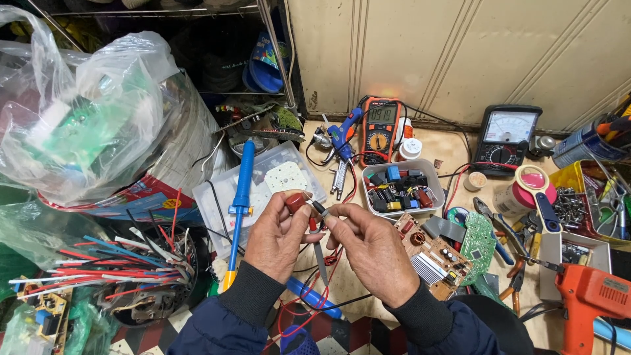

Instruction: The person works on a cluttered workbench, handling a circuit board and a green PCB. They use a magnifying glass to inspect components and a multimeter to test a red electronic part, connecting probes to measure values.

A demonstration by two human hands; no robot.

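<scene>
Left fingers pinch red capacitor, seemingly by its edge

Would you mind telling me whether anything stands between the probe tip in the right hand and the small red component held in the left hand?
Nothing visible does. The left hand pinches the red component at its fingertips, and the right hand holds the probe with its tip right beside the component. The gap between them looks bare.

Glossy red plastic capacitor; crinkled clear plastic bag; matt wooden bench.
</scene>
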